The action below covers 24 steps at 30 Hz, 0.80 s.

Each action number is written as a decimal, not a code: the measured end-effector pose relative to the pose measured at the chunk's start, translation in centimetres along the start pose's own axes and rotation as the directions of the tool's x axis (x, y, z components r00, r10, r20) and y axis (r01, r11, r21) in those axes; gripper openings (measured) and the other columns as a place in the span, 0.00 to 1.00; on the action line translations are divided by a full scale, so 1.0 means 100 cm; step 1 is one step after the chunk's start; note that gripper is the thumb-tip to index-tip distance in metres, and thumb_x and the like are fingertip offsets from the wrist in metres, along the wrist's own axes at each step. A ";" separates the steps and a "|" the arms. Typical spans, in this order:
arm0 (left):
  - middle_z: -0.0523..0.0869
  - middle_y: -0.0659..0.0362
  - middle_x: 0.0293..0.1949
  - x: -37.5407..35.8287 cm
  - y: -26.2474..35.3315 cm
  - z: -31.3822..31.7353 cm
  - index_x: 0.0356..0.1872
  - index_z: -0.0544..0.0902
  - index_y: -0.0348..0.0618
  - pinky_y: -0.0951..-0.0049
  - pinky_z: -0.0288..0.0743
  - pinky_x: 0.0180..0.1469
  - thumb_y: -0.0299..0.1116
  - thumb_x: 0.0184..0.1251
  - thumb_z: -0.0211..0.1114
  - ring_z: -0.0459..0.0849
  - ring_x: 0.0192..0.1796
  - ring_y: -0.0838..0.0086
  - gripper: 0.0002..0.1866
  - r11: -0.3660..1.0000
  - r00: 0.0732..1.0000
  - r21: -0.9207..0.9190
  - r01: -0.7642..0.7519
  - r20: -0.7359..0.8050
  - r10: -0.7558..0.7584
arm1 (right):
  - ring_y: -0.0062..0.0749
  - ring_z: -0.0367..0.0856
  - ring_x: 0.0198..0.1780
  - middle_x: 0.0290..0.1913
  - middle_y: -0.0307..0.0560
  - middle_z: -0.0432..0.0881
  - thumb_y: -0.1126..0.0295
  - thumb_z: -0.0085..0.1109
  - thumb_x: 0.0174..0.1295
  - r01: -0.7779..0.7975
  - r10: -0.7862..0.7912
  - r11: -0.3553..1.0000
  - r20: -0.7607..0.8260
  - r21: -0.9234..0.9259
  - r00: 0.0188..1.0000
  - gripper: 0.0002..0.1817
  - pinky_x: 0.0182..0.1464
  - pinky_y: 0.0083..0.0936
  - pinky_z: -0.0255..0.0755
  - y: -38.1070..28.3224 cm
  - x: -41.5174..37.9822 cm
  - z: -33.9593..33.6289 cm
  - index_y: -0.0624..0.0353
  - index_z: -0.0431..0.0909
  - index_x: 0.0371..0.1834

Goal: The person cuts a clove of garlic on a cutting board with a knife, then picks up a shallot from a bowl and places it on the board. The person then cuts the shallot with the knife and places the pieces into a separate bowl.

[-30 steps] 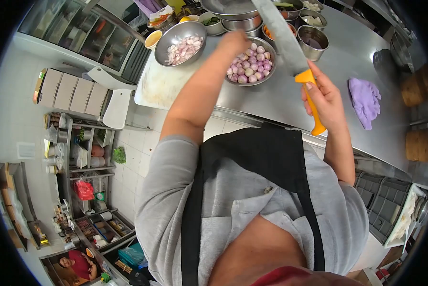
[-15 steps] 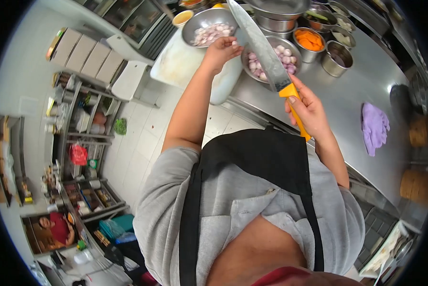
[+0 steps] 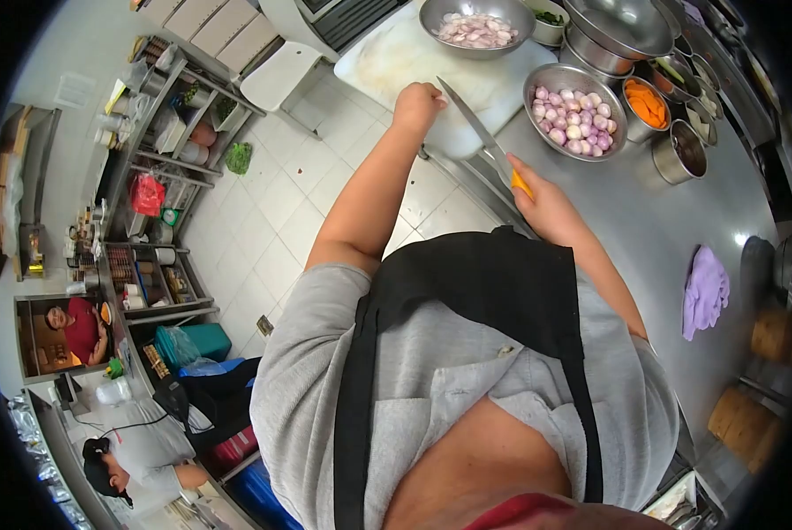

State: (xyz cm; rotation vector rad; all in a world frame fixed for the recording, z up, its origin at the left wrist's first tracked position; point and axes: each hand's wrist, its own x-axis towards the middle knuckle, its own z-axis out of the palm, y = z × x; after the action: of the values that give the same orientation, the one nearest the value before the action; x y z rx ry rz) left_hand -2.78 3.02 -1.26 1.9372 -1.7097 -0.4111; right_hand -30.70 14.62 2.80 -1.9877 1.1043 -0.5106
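My right hand [image 3: 542, 205] grips the yellow handle of a large kitchen knife [image 3: 480, 128]. The blade slants up and left, and its tip is close beside my left hand [image 3: 420, 108]. That hand is closed with curled fingers, over the near edge of the white cutting board [image 3: 383, 55]; what it holds, if anything, is hidden. On the board stands a steel bowl [image 3: 523, 44] of sliced shallots [image 3: 475, 31]. Just right of the board, another steel bowl [image 3: 531, 115] is filled with whole peeled shallots [image 3: 574, 119].
Carrot pieces [image 3: 645, 104] fill a steel container, with an open steel pot [image 3: 678, 152] beside it. Stacked bowls [image 3: 621, 31] stand behind. A purple cloth or glove [image 3: 706, 291] lies on the steel counter [image 3: 626, 238]. Two other people [image 3: 144, 450] are at the lower left.
The knife has come down from above the shallot bowl, its tip now beside my left hand. My left hand has drawn back from the sliced-shallot bowl and curled up. The view has shifted.
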 end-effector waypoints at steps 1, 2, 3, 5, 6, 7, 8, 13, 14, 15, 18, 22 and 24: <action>0.86 0.50 0.31 0.002 -0.001 0.000 0.42 0.84 0.40 0.67 0.77 0.42 0.36 0.51 0.71 0.85 0.38 0.62 0.17 0.998 1.000 0.055 -0.026 0.000 0.026 | 0.58 0.78 0.43 0.44 0.67 0.78 0.67 0.47 0.65 -0.031 0.032 0.998 0.025 -0.050 0.999 0.29 0.48 0.40 0.71 -0.003 0.001 0.000 0.48 0.57 0.71; 0.86 0.50 0.31 0.003 -0.002 0.001 0.42 0.84 0.40 0.67 0.77 0.42 0.36 0.51 0.71 0.85 0.38 0.62 0.17 0.998 1.000 0.053 -0.023 0.001 0.023 | 0.57 0.79 0.43 0.42 0.67 0.78 0.67 0.47 0.65 -0.061 0.066 0.993 0.046 -0.101 0.997 0.29 0.47 0.41 0.71 -0.005 0.002 -0.001 0.47 0.57 0.72; 0.86 0.50 0.32 0.005 -0.002 0.001 0.39 0.84 0.40 0.66 0.77 0.43 0.36 0.51 0.71 0.85 0.38 0.61 0.15 0.998 1.000 0.057 -0.026 -0.008 0.026 | 0.57 0.79 0.43 0.42 0.67 0.78 0.67 0.47 0.65 -0.062 0.067 0.993 0.047 -0.101 0.997 0.29 0.47 0.41 0.71 -0.005 0.003 0.000 0.47 0.57 0.72; 0.86 0.50 0.32 0.005 0.002 -0.001 0.37 0.83 0.39 0.65 0.77 0.43 0.36 0.51 0.71 0.85 0.39 0.60 0.14 0.998 0.999 0.060 -0.031 -0.011 0.032 | 0.56 0.79 0.42 0.40 0.65 0.79 0.67 0.47 0.65 -0.042 0.045 0.989 0.017 -0.144 0.999 0.29 0.46 0.42 0.71 -0.004 0.004 0.001 0.45 0.57 0.71; 0.86 0.50 0.32 0.005 0.004 -0.001 0.35 0.83 0.40 0.65 0.77 0.43 0.35 0.50 0.72 0.85 0.39 0.59 0.13 0.995 0.999 0.093 -0.043 -0.021 0.045 | 0.56 0.79 0.42 0.40 0.65 0.79 0.67 0.47 0.65 -0.046 0.049 0.989 0.015 -0.143 0.999 0.29 0.46 0.42 0.71 -0.003 0.004 0.001 0.45 0.57 0.71; 0.86 0.50 0.32 0.005 0.005 -0.001 0.34 0.82 0.40 0.64 0.77 0.43 0.35 0.50 0.72 0.85 0.39 0.59 0.13 0.990 0.998 0.126 -0.055 -0.031 0.059 | 0.56 0.79 0.42 0.40 0.65 0.79 0.67 0.47 0.65 -0.031 0.031 0.989 0.002 -0.147 1.000 0.29 0.46 0.42 0.71 -0.002 0.003 0.002 0.44 0.57 0.71; 0.86 0.50 0.32 0.006 0.004 0.000 0.34 0.82 0.40 0.64 0.77 0.43 0.35 0.50 0.72 0.85 0.39 0.59 0.13 0.990 0.998 0.126 -0.058 -0.027 0.062 | 0.56 0.79 0.41 0.40 0.65 0.79 0.67 0.47 0.66 -0.015 0.013 0.988 -0.011 -0.152 1.000 0.29 0.46 0.42 0.71 -0.001 0.003 0.003 0.44 0.57 0.71; 0.85 0.49 0.32 0.008 0.006 -0.002 0.34 0.81 0.41 0.62 0.76 0.42 0.34 0.49 0.71 0.84 0.39 0.56 0.12 0.974 0.991 0.188 -0.127 -0.004 0.130 | 0.56 0.79 0.40 0.39 0.63 0.79 0.67 0.47 0.66 -0.005 0.006 0.975 0.004 -0.221 1.000 0.28 0.46 0.42 0.72 -0.008 -0.002 -0.003 0.43 0.58 0.71; 0.85 0.49 0.32 0.007 0.009 -0.004 0.34 0.81 0.41 0.62 0.76 0.42 0.34 0.49 0.71 0.84 0.39 0.56 0.12 0.974 0.991 0.188 -0.128 -0.003 0.131 | 0.56 0.79 0.40 0.39 0.63 0.79 0.67 0.47 0.66 -0.016 0.020 0.969 0.014 -0.246 1.000 0.28 0.45 0.43 0.72 -0.009 -0.002 -0.004 0.43 0.58 0.71; 0.85 0.49 0.33 0.007 0.011 -0.005 0.34 0.81 0.41 0.61 0.76 0.42 0.33 0.49 0.70 0.84 0.39 0.55 0.12 0.969 0.993 0.216 -0.121 0.019 0.119 | 0.56 0.79 0.40 0.39 0.63 0.79 0.67 0.47 0.66 -0.016 0.020 0.969 0.012 -0.246 1.000 0.28 0.45 0.43 0.72 -0.010 -0.003 -0.005 0.43 0.58 0.71; 0.85 0.49 0.33 0.008 0.012 -0.006 0.33 0.80 0.41 0.61 0.76 0.43 0.33 0.50 0.70 0.83 0.40 0.55 0.11 0.964 0.992 0.235 -0.126 0.039 0.120 | 0.55 0.80 0.39 0.38 0.62 0.79 0.68 0.47 0.66 -0.013 0.017 0.954 0.011 -0.300 1.000 0.28 0.44 0.43 0.73 -0.013 -0.003 -0.007 0.44 0.58 0.71; 0.85 0.49 0.33 0.009 0.012 -0.005 0.33 0.80 0.42 0.61 0.76 0.43 0.32 0.51 0.69 0.83 0.40 0.55 0.10 0.963 0.990 0.231 -0.141 0.044 0.134 | 0.54 0.79 0.37 0.35 0.62 0.79 0.69 0.48 0.65 -0.019 0.032 0.955 0.039 -0.296 0.999 0.29 0.42 0.44 0.72 -0.021 0.008 -0.004 0.47 0.59 0.70; 0.85 0.49 0.33 0.007 0.013 -0.005 0.33 0.80 0.42 0.61 0.76 0.44 0.32 0.50 0.69 0.83 0.40 0.55 0.10 0.966 0.990 0.216 -0.141 0.043 0.134 | 0.54 0.79 0.37 0.34 0.62 0.79 0.70 0.48 0.64 -0.028 0.045 0.960 0.056 -0.278 0.997 0.29 0.41 0.45 0.72 -0.019 0.020 -0.001 0.48 0.59 0.70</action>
State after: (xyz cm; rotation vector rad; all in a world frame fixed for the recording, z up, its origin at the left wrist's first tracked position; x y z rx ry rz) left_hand -3.45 2.35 -0.11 1.9538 -1.9652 -0.2066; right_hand -28.65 13.46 4.26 -2.2028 1.2258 -0.2836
